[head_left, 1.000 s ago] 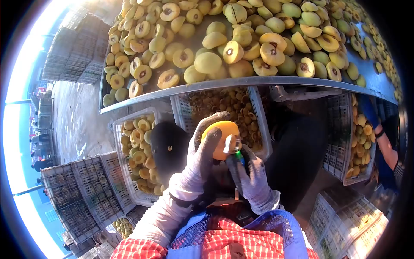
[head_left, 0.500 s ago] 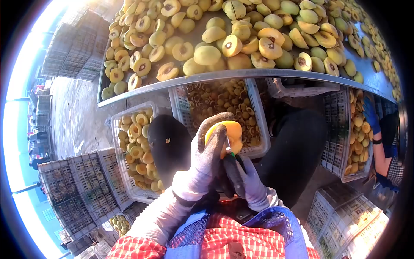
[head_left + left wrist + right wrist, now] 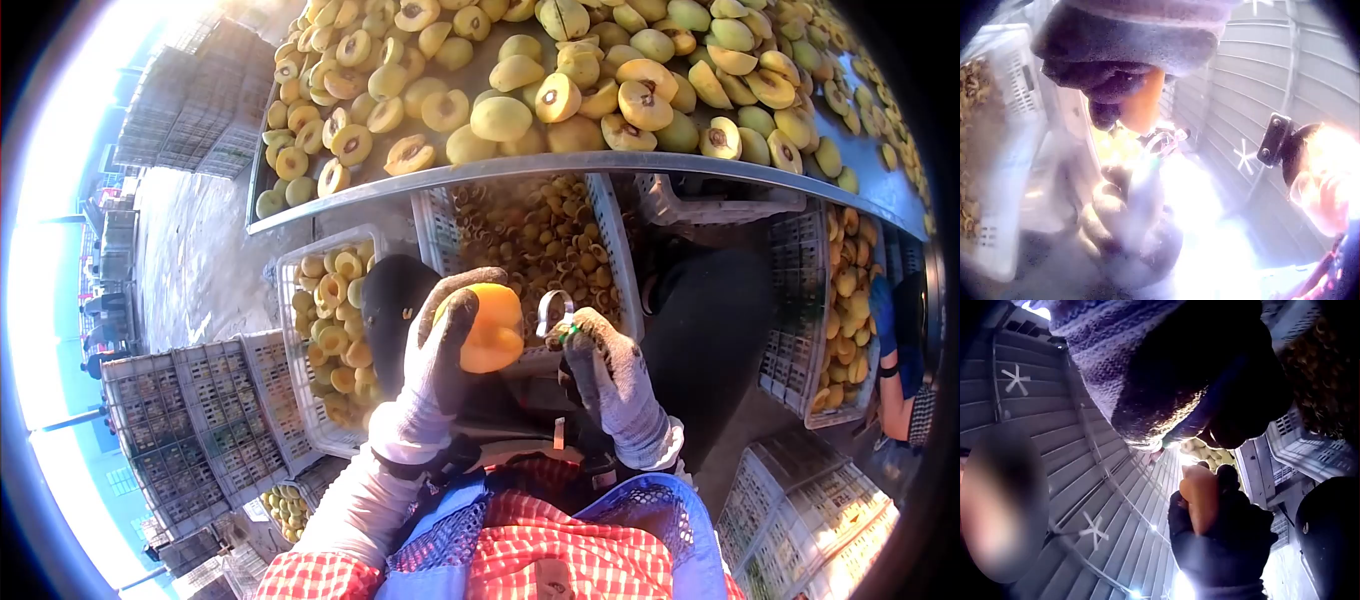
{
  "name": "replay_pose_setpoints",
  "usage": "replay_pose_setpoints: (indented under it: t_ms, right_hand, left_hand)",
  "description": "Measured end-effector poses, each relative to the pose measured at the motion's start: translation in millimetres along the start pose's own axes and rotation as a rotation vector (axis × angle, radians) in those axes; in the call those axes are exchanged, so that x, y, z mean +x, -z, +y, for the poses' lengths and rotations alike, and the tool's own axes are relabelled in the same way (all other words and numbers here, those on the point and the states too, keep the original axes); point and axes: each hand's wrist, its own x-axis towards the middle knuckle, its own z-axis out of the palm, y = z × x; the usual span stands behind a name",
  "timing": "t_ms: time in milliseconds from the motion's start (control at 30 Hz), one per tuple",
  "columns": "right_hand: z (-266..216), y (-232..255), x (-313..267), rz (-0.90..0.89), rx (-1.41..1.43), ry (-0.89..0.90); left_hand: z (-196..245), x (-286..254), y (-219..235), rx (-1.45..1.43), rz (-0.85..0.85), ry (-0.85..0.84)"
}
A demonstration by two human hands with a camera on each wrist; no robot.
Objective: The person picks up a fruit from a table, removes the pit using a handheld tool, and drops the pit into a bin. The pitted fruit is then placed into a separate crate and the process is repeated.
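Gloved in grey with dark-stained fingers, my left hand [image 3: 435, 345] grips a yellow-orange peach half [image 3: 492, 330] between thumb and fingers. My right hand [image 3: 615, 385], gloved alike, holds a pitting knife [image 3: 553, 312] whose bent metal loop sticks up past the fingers; a bit of green shows at its base. The loop stands apart from the peach, just to its right. In the left wrist view the peach half [image 3: 1142, 103] shows under the left fingers, and glare washes out much of the right hand. The right wrist view shows the peach half [image 3: 1200, 497] against dark left fingers.
A metal-edged table [image 3: 600, 162] heaped with halved peaches spans the front. Below it stands a crate [image 3: 622, 262] of small brown-yellow pieces. Crates of peach halves flank my legs, left [image 3: 300, 400] and right [image 3: 795, 340]. Another person's arm [image 3: 893, 390] is at far right.
A second ago the knife's loop was at the peach, and the hands then came close together. Now the right hand has drawn away rightward with the knife; the left still grips the peach half.
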Motion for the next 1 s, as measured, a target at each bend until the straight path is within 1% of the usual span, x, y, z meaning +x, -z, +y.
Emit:
replay_pose_setpoints:
  t_ms: [33, 100, 133, 167, 233, 267, 300, 333, 367, 400, 433, 467, 500, 567, 633, 667, 700, 733, 767, 833, 867, 900, 933, 967, 1000]
  right_hand:
    - [-7, 0, 3, 0.069, -0.23, 0.106]
    - [-15, -1, 5, -0.013, -0.191, 0.109]
    - [-19, -5, 6, -0.016, -0.232, 0.133]
    - [-18, -5, 6, -0.011, -0.233, 0.104]
    - [-15, -3, 4, 0.006, -0.233, 0.062]
    - [-16, 2, 3, -0.002, -0.287, 0.012]
    - [-9, 2, 3, 0.059, -0.237, 0.053]
    - [-2, 5, 0, 0.063, -0.121, -0.048]
    - [3, 7, 0, 0.066, -0.006, -0.151]
    - [8, 7, 3, 0.069, 0.015, -0.204]
    - [14, 7, 6, 0.073, 0.035, -0.256]
    - [17, 6, 9, 0.064, 0.037, -0.278]
    - [17, 6, 14, 0.05, 0.034, -0.299]
    - [34, 3, 15, 0.032, 0.008, -0.267]
    - [31, 2, 18, 0.0, 0.068, -0.282]
    - [30, 4, 21, -0.002, -0.015, -0.281]
    - [35, 3, 22, 0.026, 0.039, -0.282]
    - [43, 2, 22, 0.058, 0.095, -0.281]
    - [46, 0, 24, 0.096, 0.152, -0.28]
    - [38, -1, 24, 0.204, 0.558, -0.367]
    - [35, -2, 28, 0.263, 0.651, -0.373]
    - [32, -2, 32, 0.324, 0.744, -0.374]
    - [31, -1, 36, 0.381, 0.723, -0.357]
    - [27, -2, 41, 0.435, 0.699, -0.345]
    - [2, -4, 53, 0.461, 0.802, -0.323]
  left_hand:
    - [-1, 2, 6, 0.271, 0.006, -0.201]
    - [0, 7, 18, 0.81, 0.02, -0.608]
    - [11, 11, 24, 1.159, -0.06, -0.923]
    - [19, 10, 31, 1.357, -0.072, -0.952]
    - [10, 10, 66, 1.53, 0.114, -0.606]
    - [8, 11, 94, 1.735, 0.106, -0.264]
    - [9, 10, 126, 1.908, 0.101, 0.105]
    - [12, 3, 158, 2.029, 0.031, 0.261]
    - [25, 4, 162, 2.139, -0.044, 0.426]
    - [32, 9, 163, 2.106, 0.019, 0.494]
    - [35, 18, 164, 1.97, 0.079, 0.255]
    - [36, 34, 161, 1.757, 0.06, -0.045]
    - [43, 56, 142, 1.519, 0.048, -0.324]
    - [52, 110, 109, 1.401, 0.269, -0.367]
    - [55, 162, 92, 1.669, 0.29, -0.464]
    - [53, 187, 89, 1.721, 0.201, -0.281]
    - [50, 208, 88, 1.764, 0.111, -0.096]
    - [51, 224, 86, 1.649, 0.043, -0.03]
    - [51, 237, 91, 1.386, -0.101, -0.049]
    - [34, 232, 101, 0.643, -0.18, -0.052]
    - [32, 217, 86, 0.608, -0.143, -0.309]
    - [44, 188, 65, 0.385, -0.159, -0.241]
    - [48, 167, 52, 0.332, -0.197, -0.191]
    - [44, 142, 37, 0.192, -0.166, -0.087]
    - [36, 122, 28, 0.204, -0.194, -0.048]
